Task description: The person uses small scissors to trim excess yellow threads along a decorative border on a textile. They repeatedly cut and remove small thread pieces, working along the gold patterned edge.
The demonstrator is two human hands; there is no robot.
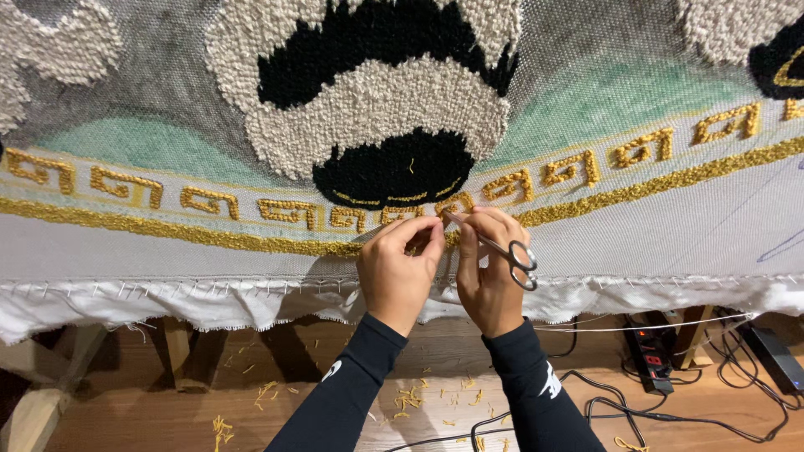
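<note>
I'm pinching gold yarn (435, 219) with my left hand (400, 266) at centre frame; my right hand (490, 272) is gripping scissors (501, 249) there, cables (670, 402) lying lower right.

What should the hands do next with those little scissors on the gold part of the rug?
Probably snip one stray gold loop. The right hand has the small scissors tipped toward the gold border, and the left hand pinches the yarn just beside the tips. Cut yarn bits lie on the floor.
</note>
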